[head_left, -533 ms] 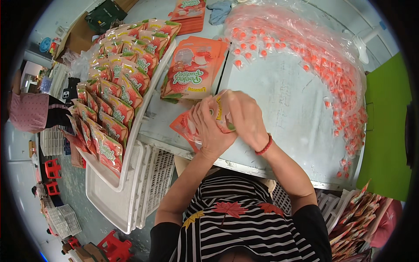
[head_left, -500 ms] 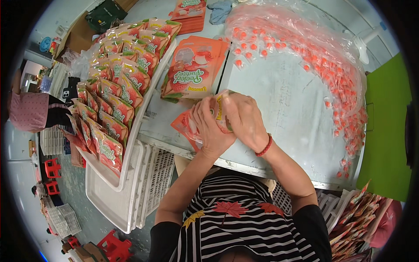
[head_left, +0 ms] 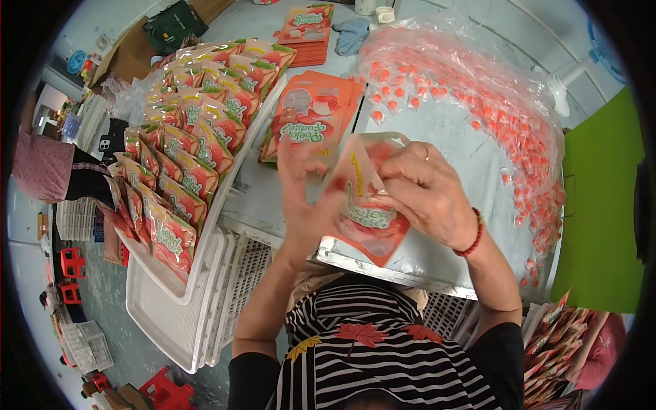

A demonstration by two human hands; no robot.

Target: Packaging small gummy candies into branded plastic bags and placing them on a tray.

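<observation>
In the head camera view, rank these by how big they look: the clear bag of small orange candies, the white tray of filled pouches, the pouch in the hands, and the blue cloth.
1. Clear bag of candies and white tray: similar spread, too close to rank.
2. Pouch held by both hands, though nearness to the camera enlarges it.
3. Blue cloth, smallest.

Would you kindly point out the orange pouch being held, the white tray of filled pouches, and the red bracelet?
orange pouch (head_left: pixel 369 219), head view, on its printed front below the opened top.
white tray (head_left: pixel 160 321), head view, on its bare near wall.
red bracelet (head_left: pixel 473 236), head view, on the beads at the right wrist.
</observation>
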